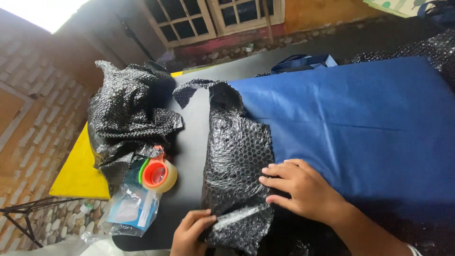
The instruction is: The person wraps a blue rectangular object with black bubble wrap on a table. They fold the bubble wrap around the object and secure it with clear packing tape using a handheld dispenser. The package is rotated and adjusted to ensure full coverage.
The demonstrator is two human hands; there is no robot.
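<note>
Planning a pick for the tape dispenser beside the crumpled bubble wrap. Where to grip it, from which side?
Likely best to grip the tape dispenser across the roll's flat faces, coming from above. It stands on edge on the black table, top rim exposed. Crumpled bubble wrap crowds its far side; a clear packet lies at its near side.

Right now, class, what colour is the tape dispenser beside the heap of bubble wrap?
The tape dispenser is orange with a green edge, seen best in the head view.
</note>
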